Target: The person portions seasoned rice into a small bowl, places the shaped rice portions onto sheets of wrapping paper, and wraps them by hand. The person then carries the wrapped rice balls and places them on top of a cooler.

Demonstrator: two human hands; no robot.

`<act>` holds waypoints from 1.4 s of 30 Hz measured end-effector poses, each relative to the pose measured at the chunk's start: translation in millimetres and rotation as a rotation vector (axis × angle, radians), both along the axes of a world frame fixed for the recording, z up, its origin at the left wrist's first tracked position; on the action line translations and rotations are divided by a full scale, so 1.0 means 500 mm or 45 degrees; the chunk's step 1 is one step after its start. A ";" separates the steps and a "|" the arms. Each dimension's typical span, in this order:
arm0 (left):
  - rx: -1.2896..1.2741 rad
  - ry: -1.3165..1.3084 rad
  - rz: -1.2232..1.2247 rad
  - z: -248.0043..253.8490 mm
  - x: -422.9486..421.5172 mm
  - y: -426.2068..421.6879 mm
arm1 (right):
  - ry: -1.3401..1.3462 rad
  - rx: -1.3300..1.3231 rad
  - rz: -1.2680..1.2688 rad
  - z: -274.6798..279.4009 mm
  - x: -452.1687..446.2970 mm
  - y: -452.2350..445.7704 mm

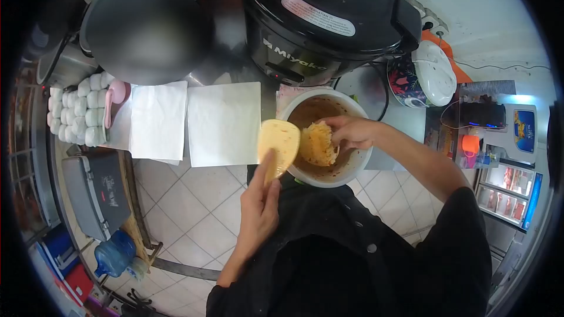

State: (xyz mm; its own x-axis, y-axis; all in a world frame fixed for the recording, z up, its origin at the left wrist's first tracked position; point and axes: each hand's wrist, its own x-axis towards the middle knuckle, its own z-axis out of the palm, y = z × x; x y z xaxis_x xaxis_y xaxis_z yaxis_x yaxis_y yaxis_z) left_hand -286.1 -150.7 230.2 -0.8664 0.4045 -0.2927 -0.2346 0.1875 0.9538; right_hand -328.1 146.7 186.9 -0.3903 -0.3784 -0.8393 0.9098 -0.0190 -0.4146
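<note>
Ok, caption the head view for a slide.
Left hand with a yellow paddle, right hand holding orange-tinted food at a pale round container.

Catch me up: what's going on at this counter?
A person's left hand holds a yellow paddle by the side of a round pot. Their right hand reaches into the pot, holding a lump of orange-yellow food. White paper sheets lie to the left, and the black cooker behind has its lid down.

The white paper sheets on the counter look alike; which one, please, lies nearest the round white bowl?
The right sheet in the view, its edge close to the pale yellow plastic paddle; the other sheet lies beside the pink scoop.
</note>
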 end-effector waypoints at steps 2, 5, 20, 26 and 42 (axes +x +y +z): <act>-0.026 -0.023 -0.067 0.015 0.003 0.014 | 0.037 -0.136 -0.146 0.031 0.014 -0.001; -0.068 -0.042 -0.170 0.021 0.008 0.042 | 0.015 -0.036 -0.374 0.040 0.056 -0.012; -0.306 0.168 -0.271 0.015 0.038 0.154 | 0.331 -0.530 -1.245 0.036 0.165 -0.073; -0.274 0.362 -0.390 -0.017 0.038 0.189 | 0.479 -0.144 -1.248 0.051 0.164 -0.086; -0.279 -0.194 -0.447 -0.005 0.022 0.193 | 0.961 0.278 -0.711 -0.005 0.172 -0.077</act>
